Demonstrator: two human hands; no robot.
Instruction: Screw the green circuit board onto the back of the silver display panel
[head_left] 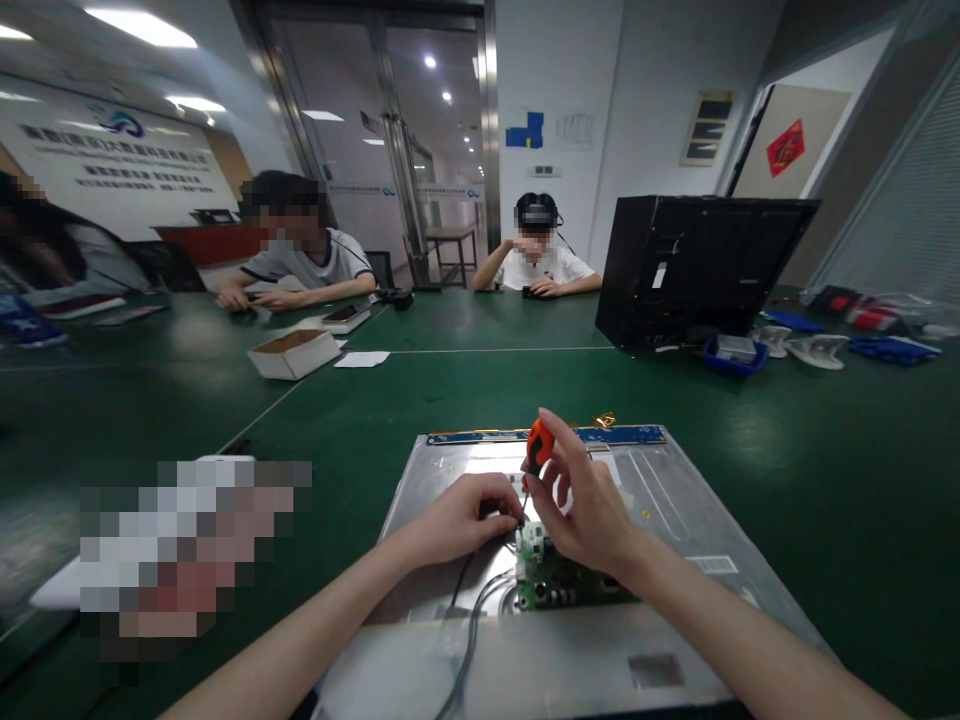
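A silver metal panel [652, 500] lies on the green table, with a blue strip along its far edge. On it sits a green circuit board [547, 585], partly under my right wrist. My right hand [581, 495] grips an orange and black screwdriver [539, 447], its shaft pointing down to the board's upper left corner. Pinched fingers of my left hand [484, 510] touch that same corner beside the screwdriver tip; what they hold is too small to make out. Dark cables [472, 640] run from the board's left side toward the near edge.
A black monitor [705, 265] stands at the back right, near a blue tray [735, 357] and plastic bags. An open white box [294, 355] is at the back left. Several people sit around the green table [465, 385]. A pixelated patch covers something at the left.
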